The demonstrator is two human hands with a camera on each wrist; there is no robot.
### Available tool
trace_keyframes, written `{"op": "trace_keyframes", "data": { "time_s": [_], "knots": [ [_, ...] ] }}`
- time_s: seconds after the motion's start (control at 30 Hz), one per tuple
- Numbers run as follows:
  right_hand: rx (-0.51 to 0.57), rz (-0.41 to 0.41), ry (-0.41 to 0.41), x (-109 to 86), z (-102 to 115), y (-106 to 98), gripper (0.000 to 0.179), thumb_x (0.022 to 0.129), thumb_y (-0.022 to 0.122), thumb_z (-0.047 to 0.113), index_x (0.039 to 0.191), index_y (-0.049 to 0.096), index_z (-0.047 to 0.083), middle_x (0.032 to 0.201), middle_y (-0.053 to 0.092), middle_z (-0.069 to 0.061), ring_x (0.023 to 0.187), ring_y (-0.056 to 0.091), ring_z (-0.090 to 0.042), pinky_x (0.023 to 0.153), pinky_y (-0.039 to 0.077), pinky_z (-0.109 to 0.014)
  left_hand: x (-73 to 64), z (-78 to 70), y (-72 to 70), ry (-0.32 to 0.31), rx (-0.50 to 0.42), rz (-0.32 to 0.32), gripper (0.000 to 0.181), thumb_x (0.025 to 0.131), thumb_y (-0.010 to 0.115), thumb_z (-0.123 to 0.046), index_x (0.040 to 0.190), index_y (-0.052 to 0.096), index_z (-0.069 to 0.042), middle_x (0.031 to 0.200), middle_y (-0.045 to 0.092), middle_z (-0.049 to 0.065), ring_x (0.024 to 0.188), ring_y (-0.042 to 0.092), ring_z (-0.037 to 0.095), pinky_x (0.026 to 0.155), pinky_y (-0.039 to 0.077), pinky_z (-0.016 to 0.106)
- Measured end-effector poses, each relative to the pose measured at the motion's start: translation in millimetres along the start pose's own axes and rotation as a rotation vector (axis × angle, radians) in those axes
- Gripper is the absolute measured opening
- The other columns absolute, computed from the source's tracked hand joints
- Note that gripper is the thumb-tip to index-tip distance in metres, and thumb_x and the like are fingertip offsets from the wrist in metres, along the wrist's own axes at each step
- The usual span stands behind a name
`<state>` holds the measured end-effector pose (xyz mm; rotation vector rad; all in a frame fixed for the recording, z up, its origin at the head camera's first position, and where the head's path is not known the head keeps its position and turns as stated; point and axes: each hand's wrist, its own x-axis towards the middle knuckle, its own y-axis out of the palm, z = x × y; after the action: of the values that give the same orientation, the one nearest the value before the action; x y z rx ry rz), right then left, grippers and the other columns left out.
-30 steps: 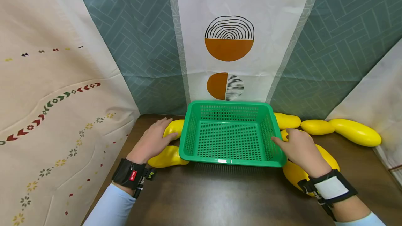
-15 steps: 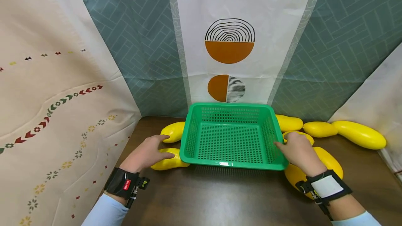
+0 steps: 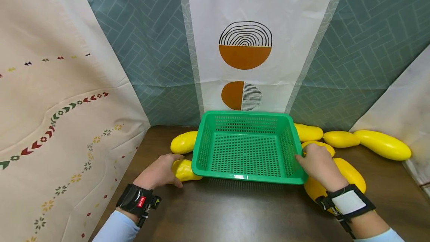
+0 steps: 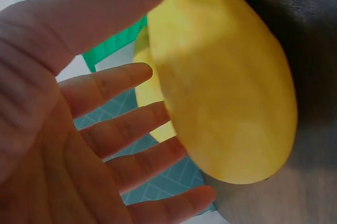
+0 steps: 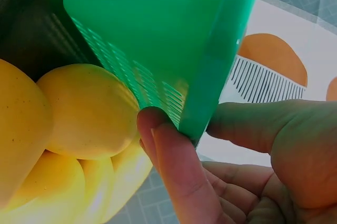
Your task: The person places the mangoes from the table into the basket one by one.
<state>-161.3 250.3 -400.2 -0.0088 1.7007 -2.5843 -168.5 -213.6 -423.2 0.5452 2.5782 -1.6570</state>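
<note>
Green basket (image 3: 245, 154) sits on the dark table (image 3: 242, 214) between yellow gourds (image 3: 383, 145), the right hand (image 3: 321, 164) pinching its right rim (image 3: 294, 133), seemingly to steady it, while the left hand (image 3: 160, 171) spans the end of the near-left gourd (image 3: 186, 171), fingers extended rather than curled round it.

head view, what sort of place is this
Probably a makeshift indoor tabletop workspace, though the room beyond is hidden: printed cloth hangs behind a dark wood-look table, and a green slotted plastic basket has yellow squash-like produce on both sides.
</note>
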Motion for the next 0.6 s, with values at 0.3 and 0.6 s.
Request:
{"op": "trace_keyframes", "data": {
  "time_s": [0.3,0.6],
  "knots": [
    [0.011,0.027,0.016,0.5,-1.2,0.2,0.033,0.087,0.062,0.024,0.062,0.049,0.008,0.053,0.036,-0.001,0.044,0.041,-0.016,0.044,0.035,-0.027,4.1,8.4,10.0,0.007,0.047,-0.01,0.088,0.053,0.089,-0.031,0.131,0.051,-0.014,0.103,0.053,-0.002,0.087,0.046,0.017,0.079,0.041,0.035],
    [0.007,0.041,0.035,1.5,-1.0,-1.5,0.037,0.086,0.064,0.026,0.058,0.047,0.008,0.051,0.037,-0.001,0.044,0.042,-0.017,0.046,0.036,-0.028,8.2,15.7,14.0,0.003,0.036,-0.02,0.081,0.059,0.087,-0.031,0.13,0.052,-0.013,0.103,0.054,-0.002,0.086,0.047,0.016,0.079,0.041,0.036]
  ]
}}
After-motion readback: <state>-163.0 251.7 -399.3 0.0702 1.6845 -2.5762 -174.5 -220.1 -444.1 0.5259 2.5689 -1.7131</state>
